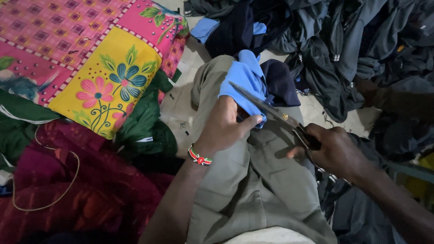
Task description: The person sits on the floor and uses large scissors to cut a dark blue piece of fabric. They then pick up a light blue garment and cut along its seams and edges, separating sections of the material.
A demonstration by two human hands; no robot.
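Pale floor [178, 106] showed only in patches between heaps of cloth: a patchwork quilt [86, 49] in pink and yellow floral squares lay at upper left, a maroon fabric [77, 190] and a green garment [144, 126] sat below it, and a pile of dark garments [343, 45] filled the upper right. The person sat with a khaki-trousered leg [244, 180] stretched out beneath the work. The left hand [224, 126], wearing a beaded wristband [200, 158], was closed on a blue and navy cloth piece [246, 83] held over the knee. The right hand [337, 151] had its fingers wrapped through the handles of a pair of scissors [271, 110], blades against the blue edge; how far they were parted could not be told. Judged from this, cutting was in progress, with most of the piece uncut. No packages, labels or signs were visible.
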